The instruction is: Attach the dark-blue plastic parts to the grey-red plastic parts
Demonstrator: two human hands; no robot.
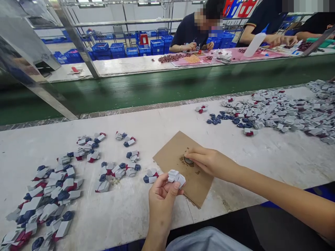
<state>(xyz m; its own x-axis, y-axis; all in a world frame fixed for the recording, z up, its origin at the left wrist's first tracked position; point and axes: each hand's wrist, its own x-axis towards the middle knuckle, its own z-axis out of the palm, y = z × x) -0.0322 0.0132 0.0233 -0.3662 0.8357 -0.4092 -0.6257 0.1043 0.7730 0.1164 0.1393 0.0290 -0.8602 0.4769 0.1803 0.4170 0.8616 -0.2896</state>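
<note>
My left hand (165, 195) is closed on a small light grey plastic part (176, 177), held up just over the near left side of a brown cardboard sheet (170, 150). Over the sheet's middle, my right hand (206, 161) is closed, fingertips pinched at a small dark round cap (188, 160). Whatever those fingertips hold, if anything, is hidden. Brown smears and specks surround the cap. Beside my left hand lies a grey, navy and dark red piece (151, 176) on the white table.
Several similar tricolour pieces (49, 188) cover the table's left side. To the far right spreads a heap of grey parts (277, 109), with loose navy parts (218, 118) at its edge. Across a green strip (136, 89), other people (188, 35) work at another table.
</note>
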